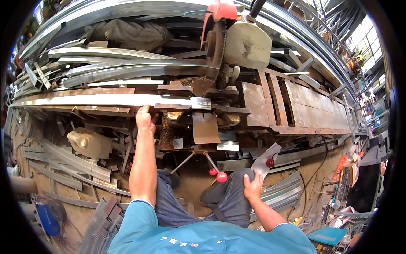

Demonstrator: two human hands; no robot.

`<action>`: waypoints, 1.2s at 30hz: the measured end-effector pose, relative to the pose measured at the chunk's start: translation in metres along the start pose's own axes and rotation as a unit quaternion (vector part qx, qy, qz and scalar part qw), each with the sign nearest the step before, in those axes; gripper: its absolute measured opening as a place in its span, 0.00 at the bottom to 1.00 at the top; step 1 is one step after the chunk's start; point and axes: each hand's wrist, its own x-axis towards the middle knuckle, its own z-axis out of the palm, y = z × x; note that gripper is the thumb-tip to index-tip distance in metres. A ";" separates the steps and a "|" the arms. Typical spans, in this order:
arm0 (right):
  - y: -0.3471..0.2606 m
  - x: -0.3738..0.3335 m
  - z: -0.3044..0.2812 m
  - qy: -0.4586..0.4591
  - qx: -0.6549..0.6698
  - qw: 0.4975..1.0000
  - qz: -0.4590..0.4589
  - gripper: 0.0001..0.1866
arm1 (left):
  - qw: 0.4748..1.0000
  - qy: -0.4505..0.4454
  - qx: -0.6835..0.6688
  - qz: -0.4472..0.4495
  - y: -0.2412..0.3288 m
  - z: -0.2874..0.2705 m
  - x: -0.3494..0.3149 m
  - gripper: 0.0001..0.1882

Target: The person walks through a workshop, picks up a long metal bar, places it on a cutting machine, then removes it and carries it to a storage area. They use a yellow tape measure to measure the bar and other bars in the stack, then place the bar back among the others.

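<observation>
A long shiny metal tube (101, 100) lies along a rusty rail and runs through the vise jaws (173, 106) of a cut-off saw. My left hand (146, 120) grips the tube's near edge just left of the vise, with curled fingers. Above the tube's right end stands the saw blade (215, 48), under a red guard (224, 10). By my right knee, my right hand (253, 186) pinches the lower end of a white sheet (263, 160), which looks like paper. Two red-knobbed levers (221, 177) stick out below the vise, between my knees.
A rusty roller-type bed (317, 106) extends right of the saw. Metal profiles (131, 70) are heaped behind the rail, and offcuts (76, 161) litter the floor. A yellowish plastic jug (89, 142) stands at the left. A cable (323, 163) trails across the floor at right.
</observation>
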 end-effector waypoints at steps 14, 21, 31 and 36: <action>0.005 0.001 -0.005 0.009 -0.003 1.000 -0.019 0.33 | 0.994 0.070 -0.047 0.064 0.012 -0.012 0.025 0.13; -0.005 0.008 0.004 -0.001 -0.008 1.000 -0.016 0.33 | 0.999 0.026 -0.022 0.013 -0.004 0.003 0.007 0.13; -0.006 0.004 0.001 0.009 0.005 1.000 -0.026 0.33 | 0.990 0.101 -0.099 0.004 0.022 -0.021 0.029 0.16; -0.002 0.005 -0.006 0.007 0.012 1.000 -0.014 0.32 | 0.980 0.121 -0.053 0.149 0.003 -0.013 0.041 0.13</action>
